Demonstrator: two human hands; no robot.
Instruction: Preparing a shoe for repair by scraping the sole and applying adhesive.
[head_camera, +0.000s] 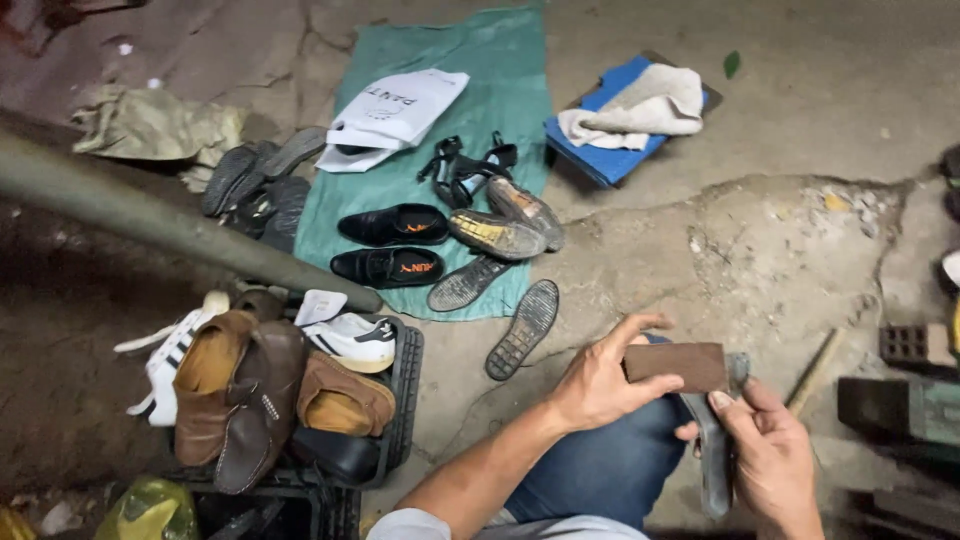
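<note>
My left hand (603, 377) grips one end of a brown rectangular block (680, 366), pressing it against the top of a dark grey shoe sole (713, 450). My right hand (768, 455) holds that sole upright from the right side, over my knee in blue jeans (600, 470). The sole's lower end points down toward me.
A green mat (510, 70) on the cracked concrete floor carries a pair of black shoes (392, 246), black sandals (465, 170), loose soles (523, 330) and a white bag (395, 115). A black crate (405, 390) at left holds brown and white shoes. A grey pipe (150, 215) crosses the left. A blue board with a cloth (640, 105) lies behind.
</note>
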